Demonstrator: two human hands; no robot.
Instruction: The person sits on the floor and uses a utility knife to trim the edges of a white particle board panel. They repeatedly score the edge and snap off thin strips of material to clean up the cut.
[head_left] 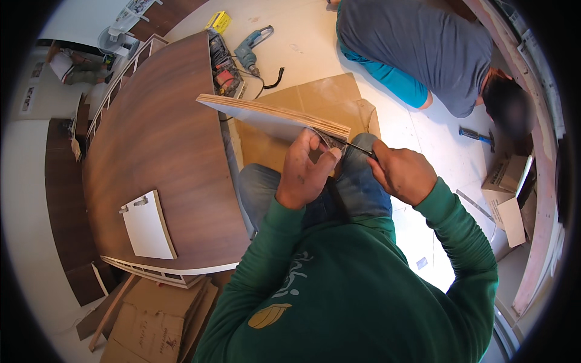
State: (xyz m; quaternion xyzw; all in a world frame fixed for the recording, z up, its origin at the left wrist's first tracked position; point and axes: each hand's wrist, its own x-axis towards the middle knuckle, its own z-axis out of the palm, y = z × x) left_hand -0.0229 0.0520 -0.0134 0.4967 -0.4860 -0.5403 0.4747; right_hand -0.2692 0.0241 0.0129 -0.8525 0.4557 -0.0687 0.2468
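A plywood board (260, 123) with a pale face and layered edges stands tilted in front of my knees. My left hand (302, 170) is closed at its near right end, thumb and forefinger curled around the corner. A small dark, speckled patch shows between those fingertips; what it is I cannot make out. My right hand (407, 172) is wrapped around the handle of a thin tool with a dark, straight shaft (358, 148), possibly a screwdriver. Its shaft points left along the board's edge, close to my left fingertips. The tip is partly hidden.
A large brown wooden panel (157, 157) lies at left, bearing a small white board (149, 227). Beyond are a drill (247, 53) and a tool box (225, 72). Cardboard (302, 97) covers the floor ahead. A co-worker (417, 48) bends at far right near a hammer (475, 135) and carton (507, 192).
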